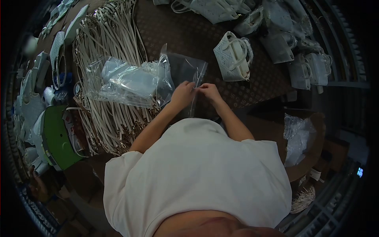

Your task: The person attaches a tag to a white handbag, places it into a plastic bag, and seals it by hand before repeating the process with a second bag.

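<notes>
Both my hands meet at the edge of a clear plastic bag (183, 67) near the front of the brown patterned table. My left hand (184, 94) is closed on the bag's edge, its fingers curled. Close beside it, my right hand (210, 93) pinches the same edge. A pile of clear plastic bags (126, 81) lies to the left of my hands, on top of many pale straps (110, 43) with metal clasps. To the right stands a small white handbag (233, 57) with looped handles.
White handbags in clear plastic (278, 45) crowd the table's far right. More white bag pieces (31, 102) and a green box (59, 136) are at left. An open cardboard box (310, 158) holding plastic wrap (296, 140) stands at lower right.
</notes>
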Demonstrator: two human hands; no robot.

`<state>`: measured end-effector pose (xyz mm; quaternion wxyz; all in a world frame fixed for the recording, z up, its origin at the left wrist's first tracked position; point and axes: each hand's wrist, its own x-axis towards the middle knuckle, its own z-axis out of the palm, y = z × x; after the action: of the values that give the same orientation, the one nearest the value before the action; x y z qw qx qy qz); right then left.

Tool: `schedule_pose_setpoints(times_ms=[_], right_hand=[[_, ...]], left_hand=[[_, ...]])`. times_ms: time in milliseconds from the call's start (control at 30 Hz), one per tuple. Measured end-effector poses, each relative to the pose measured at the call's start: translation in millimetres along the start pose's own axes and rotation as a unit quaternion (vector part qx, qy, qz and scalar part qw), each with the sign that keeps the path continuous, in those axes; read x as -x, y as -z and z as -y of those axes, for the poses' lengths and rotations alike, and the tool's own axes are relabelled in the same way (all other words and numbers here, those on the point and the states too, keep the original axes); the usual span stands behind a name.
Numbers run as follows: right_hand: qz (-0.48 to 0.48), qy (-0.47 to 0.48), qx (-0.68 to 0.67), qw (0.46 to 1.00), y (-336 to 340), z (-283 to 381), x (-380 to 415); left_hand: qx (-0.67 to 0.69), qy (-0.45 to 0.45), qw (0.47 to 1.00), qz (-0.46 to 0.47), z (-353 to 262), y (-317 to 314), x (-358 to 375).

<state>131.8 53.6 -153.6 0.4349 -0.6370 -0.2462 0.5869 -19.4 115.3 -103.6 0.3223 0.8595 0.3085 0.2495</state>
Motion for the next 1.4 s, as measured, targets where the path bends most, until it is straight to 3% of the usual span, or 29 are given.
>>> schedule_pose_setpoints(times_ms=[33, 167, 233, 333, 467, 600, 667, 733, 767, 800, 867, 933, 967, 1033, 1067, 1100, 1133, 1167, 1200, 1267, 1300, 1333, 1367, 1400], right_hand=[[0.011, 0.022, -0.016, 1.000, -1, 0, -1], [0.034, 0.035, 0.017, 0.999, -9, 3, 10], [0.043, 0.090, 0.114, 0.988, -10, 9, 8], [0.072, 0.118, 0.092, 0.986, -9, 9, 1], [0.071, 0.172, 0.120, 0.975, -13, 14, 8], [0.050, 0.123, 0.247, 0.960, -5, 7, 32], [0.033, 0.113, 0.291, 0.949, -1, 4, 32], [-0.201, 0.333, 0.271, 0.881, -8, 16, 17], [-0.198, 0.336, 0.270, 0.880, -7, 27, 9], [-0.197, 0.318, 0.274, 0.886, -6, 48, 3], [-0.195, 0.305, 0.273, 0.891, 4, 69, -24], [-0.157, 0.198, 0.095, 0.963, 24, 76, -52], [-0.153, 0.195, 0.092, 0.964, 33, 75, -56], [-0.111, 0.115, -0.064, 0.985, 42, 97, -49], [-0.116, 0.154, -0.017, 0.981, 31, 101, -31], [-0.107, 0.156, -0.014, 0.982, 24, 111, -16], [-0.196, 0.416, 0.202, 0.865, 19, 120, -3], [-0.261, 0.622, 0.381, 0.633, 14, 123, 10], [-0.259, 0.621, 0.378, 0.636, 9, 121, 23], [0.077, 0.680, 0.329, 0.650, 8, 116, 43], [0.074, 0.679, 0.331, 0.651, 15, 102, 45], [0.215, 0.575, 0.432, 0.661, 24, 80, 40], [0.347, 0.447, 0.515, 0.644, 34, 69, 40], [0.343, 0.448, 0.519, 0.642, 45, 72, 47]], left_hand=[[0.080, 0.051, 0.995, 0.034, 2, -10, 3], [0.099, 0.123, 0.985, 0.063, 10, -19, 18], [0.239, 0.177, 0.955, 0.012, 15, -19, 21], [0.307, 0.237, 0.919, 0.070, 30, -12, 20], [0.329, 0.277, 0.901, 0.050, 37, -13, 19], [0.233, 0.360, 0.879, -0.209, 58, 18, 13], [0.175, 0.357, 0.889, -0.226, 35, 26, 9], [-0.073, 0.136, 0.958, -0.242, 5, 13, -2], [-0.093, 0.066, 0.960, -0.255, -10, 4, -6], [-0.096, 0.064, 0.959, -0.258, -22, -2, -2], [-0.144, 0.095, 0.982, -0.082, -42, -9, 5], [-0.177, 0.125, 0.973, -0.080, -37, -3, 21], [-0.203, 0.159, 0.963, -0.077, -32, 5, 33], [-0.171, 0.215, 0.949, -0.156, -24, 31, 48], [-0.167, 0.175, 0.942, -0.235, -26, 38, 49], [-0.170, 0.180, 0.938, -0.242, -33, 43, 44], [-0.098, 0.266, 0.923, -0.261, -41, 47, 38], [-0.025, 0.347, 0.897, -0.271, -45, 49, 34], [0.013, 0.312, 0.899, -0.306, -48, 44, 27], [0.030, 0.304, 0.897, -0.320, -52, 36, 6], [0.052, 0.294, 0.894, -0.334, -53, 32, -4], [0.055, 0.291, 0.896, -0.332, -48, 31, -12], [0.115, 0.308, 0.855, -0.400, -40, 33, -20], [0.174, 0.323, 0.805, -0.466, -32, 37, -28]])
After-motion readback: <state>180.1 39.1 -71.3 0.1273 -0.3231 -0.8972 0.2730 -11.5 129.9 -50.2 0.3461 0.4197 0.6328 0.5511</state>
